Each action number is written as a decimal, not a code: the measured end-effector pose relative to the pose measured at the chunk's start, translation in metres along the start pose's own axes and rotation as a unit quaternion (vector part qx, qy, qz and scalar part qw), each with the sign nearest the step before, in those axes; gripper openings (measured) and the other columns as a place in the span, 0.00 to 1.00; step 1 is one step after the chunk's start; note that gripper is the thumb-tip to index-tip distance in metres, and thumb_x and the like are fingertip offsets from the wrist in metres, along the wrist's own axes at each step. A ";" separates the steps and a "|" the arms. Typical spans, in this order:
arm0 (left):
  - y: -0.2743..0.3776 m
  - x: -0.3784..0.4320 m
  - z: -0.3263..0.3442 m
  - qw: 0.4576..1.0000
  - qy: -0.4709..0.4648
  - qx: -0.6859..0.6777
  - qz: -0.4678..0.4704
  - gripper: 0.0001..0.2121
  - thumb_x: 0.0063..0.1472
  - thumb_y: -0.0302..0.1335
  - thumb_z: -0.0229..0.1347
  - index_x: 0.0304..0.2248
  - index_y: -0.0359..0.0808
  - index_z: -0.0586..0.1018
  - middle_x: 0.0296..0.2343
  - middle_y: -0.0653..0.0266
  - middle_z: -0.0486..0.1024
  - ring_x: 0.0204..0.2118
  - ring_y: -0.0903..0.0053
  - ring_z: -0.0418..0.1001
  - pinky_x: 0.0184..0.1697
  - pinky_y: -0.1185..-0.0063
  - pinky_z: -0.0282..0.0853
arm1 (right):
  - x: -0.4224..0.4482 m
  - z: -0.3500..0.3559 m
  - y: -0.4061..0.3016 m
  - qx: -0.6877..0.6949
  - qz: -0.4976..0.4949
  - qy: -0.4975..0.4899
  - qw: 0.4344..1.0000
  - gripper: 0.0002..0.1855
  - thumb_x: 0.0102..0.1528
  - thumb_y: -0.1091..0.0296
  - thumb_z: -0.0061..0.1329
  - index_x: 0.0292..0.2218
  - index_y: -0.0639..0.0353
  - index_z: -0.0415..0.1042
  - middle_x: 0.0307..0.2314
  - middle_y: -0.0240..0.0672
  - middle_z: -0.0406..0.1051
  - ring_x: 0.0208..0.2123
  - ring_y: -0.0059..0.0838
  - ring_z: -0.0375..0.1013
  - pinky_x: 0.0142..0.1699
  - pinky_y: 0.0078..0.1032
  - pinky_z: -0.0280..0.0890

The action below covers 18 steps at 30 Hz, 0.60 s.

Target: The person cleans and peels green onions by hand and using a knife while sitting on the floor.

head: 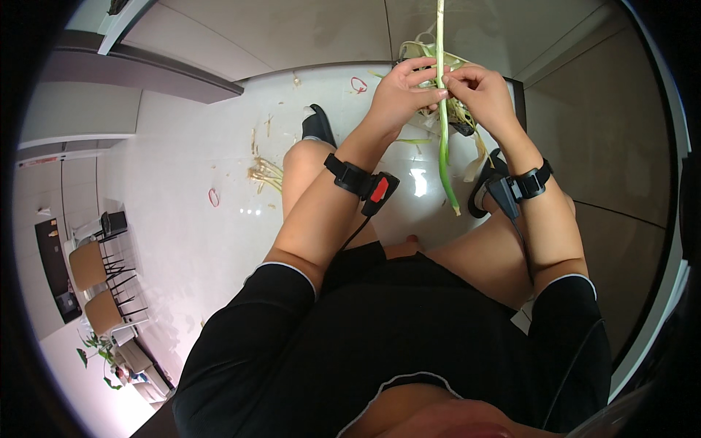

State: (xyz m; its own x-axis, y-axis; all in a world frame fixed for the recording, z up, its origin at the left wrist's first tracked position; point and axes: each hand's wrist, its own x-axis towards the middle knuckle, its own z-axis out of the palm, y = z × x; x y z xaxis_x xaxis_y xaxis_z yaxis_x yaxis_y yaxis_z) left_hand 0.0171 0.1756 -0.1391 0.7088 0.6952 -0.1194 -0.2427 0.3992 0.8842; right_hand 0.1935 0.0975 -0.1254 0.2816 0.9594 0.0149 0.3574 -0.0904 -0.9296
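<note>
A long green onion (pixel 442 127) hangs upright before me, its white stalk at the top and its green leaf end pointing down toward my knees. My left hand (pixel 409 87) grips the pale stalk between thumb and fingers. From the other side my right hand (pixel 482 90) pinches at the same stalk with thumb and forefinger. Behind both hands sits a bin or bag of peeled onion scraps (pixel 463 112), partly hidden by them. A dry, pale leaf strip (pixel 477 164) trails from it beneath my right wrist.
More green onions (pixel 266 174) lie on the glossy tile floor (pixel 186 159) beside my left knee. Peel scraps and red rings or bands (pixel 213 197) are scattered there. Cabinet fronts (pixel 597 126) stand close at the right and ahead. Chairs (pixel 87 266) are far left.
</note>
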 end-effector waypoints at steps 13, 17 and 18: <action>0.005 -0.008 -0.003 1.000 -0.005 0.015 -0.016 0.29 0.58 0.18 0.62 0.57 0.30 0.65 0.49 0.56 0.77 0.38 0.80 0.80 0.34 0.87 0.70 | -0.002 0.000 0.000 0.054 -0.024 -0.053 0.997 0.11 0.59 0.71 0.54 0.38 0.72 0.79 0.30 0.33 0.78 0.29 0.18 0.77 0.35 0.16 0.71; 0.003 -0.008 -0.004 0.999 -0.010 0.027 -0.018 0.28 0.57 0.18 0.63 0.55 0.29 0.64 0.47 0.53 0.79 0.37 0.75 0.81 0.31 0.84 0.69 | -0.003 -0.001 0.005 0.067 -0.013 -0.070 0.995 0.11 0.59 0.71 0.55 0.38 0.71 0.79 0.30 0.33 0.78 0.30 0.18 0.78 0.36 0.17 0.70; 0.005 -0.010 -0.004 0.999 -0.013 0.027 -0.017 0.29 0.57 0.18 0.63 0.55 0.29 0.64 0.46 0.54 0.79 0.37 0.75 0.81 0.31 0.84 0.69 | -0.002 0.000 0.004 0.071 -0.009 -0.074 0.995 0.11 0.59 0.71 0.55 0.38 0.71 0.80 0.30 0.33 0.78 0.30 0.18 0.78 0.36 0.17 0.70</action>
State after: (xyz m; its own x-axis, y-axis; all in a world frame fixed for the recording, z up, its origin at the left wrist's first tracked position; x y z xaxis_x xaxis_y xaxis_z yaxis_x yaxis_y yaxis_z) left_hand 0.0063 0.1728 -0.1357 0.7331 0.6658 -0.1393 -0.1821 0.3894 0.9029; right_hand 0.1947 0.0954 -0.1288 0.1378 0.9904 -0.0135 0.2283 -0.0450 -0.9725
